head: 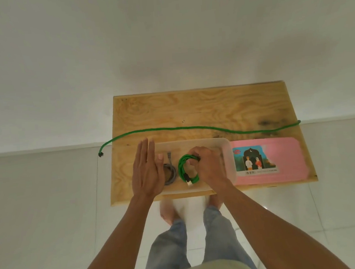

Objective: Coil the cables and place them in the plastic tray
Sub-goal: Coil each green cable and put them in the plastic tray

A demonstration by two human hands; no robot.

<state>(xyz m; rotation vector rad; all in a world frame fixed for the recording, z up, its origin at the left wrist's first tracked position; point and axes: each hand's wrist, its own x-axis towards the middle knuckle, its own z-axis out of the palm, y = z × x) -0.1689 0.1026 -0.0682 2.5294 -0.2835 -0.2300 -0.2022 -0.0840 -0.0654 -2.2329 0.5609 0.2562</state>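
Seen from the head camera, a person stands at the near edge of a low wooden table (191,110), both bare forearms reaching forward over a clear plastic tray (226,147) that sits on the near half of the tabletop. The right hand (208,165) is curled round a coiled green cable (184,169), gripping the far right side of the loops and holding the coil inside the tray, its pale plug end (188,180) pointing toward the near wall. Whether the coil rests on the tray floor or hangs just above it cannot be told. The left hand (146,170) is flat, fingers straight and pressed together, hovering over the left end of the tray and holding nothing. Just right of that hand, partly hidden under it, a coiled grey cable (171,172) lies in the tray, one end of it pointing toward the far wall. A second green cable (193,128) lies uncoiled on the table beyond the tray, stretching from the right edge across the whole width, its dark-tipped left end drooping off the left edge. A pink lid (279,158) with a printed label lies flat on the table right of the tray, touching or slipping under its right rim. Below the table edge, the person's jeans (170,250) and bare feet show on a pale tiled floor (41,207).
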